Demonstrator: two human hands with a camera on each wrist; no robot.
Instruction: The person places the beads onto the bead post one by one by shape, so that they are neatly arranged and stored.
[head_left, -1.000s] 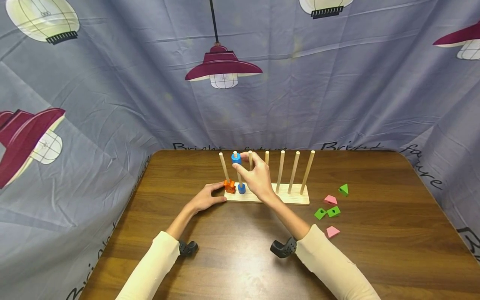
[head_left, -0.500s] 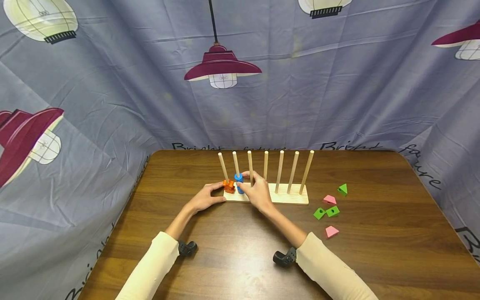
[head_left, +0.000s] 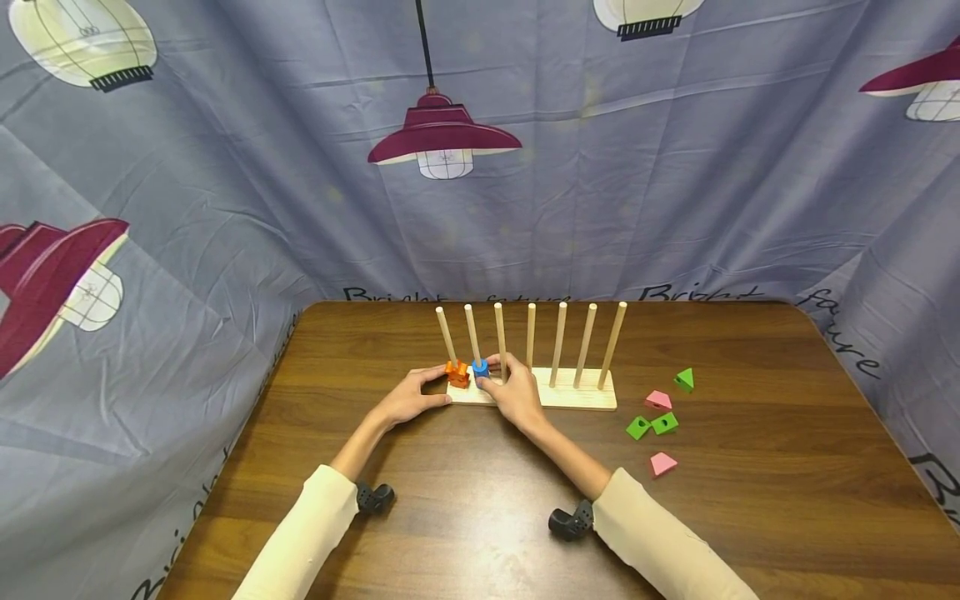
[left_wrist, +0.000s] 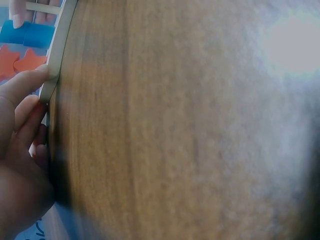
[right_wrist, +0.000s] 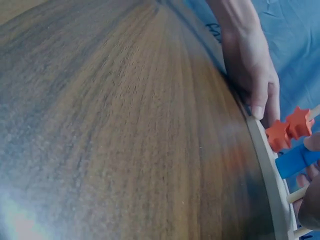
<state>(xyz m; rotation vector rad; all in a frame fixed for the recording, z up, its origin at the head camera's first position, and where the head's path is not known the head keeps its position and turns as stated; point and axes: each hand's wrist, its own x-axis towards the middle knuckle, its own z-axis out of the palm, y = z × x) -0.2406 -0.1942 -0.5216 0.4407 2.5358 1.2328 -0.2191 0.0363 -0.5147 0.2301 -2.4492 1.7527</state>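
Head view: our R hand grips the upper blue cyl btw thumb & fingers, low on the 2nd peg counting from the L hand; the latter holds the board by its end, w/ the orange stars just beyond its fingertips. Main risk, we'd judge: the 3rd peg seems to stand within the R hand's span, so a hasty sideways exit could snag it & tip the board, esp. if our L hold slackens. Green blocks & pink blocks lie on the worktop well R of the R hand; prob. safe, tho a low forearm swing might scatter them. L wrist view: L thumb is on the board's edge, other fingers partly hidden; a weak pinch there could let it skid. R wrist view: the lower blue cyl touches the upper one; R fingers are partly cut off, but too tight a grip on withdrawal might drag it back up.
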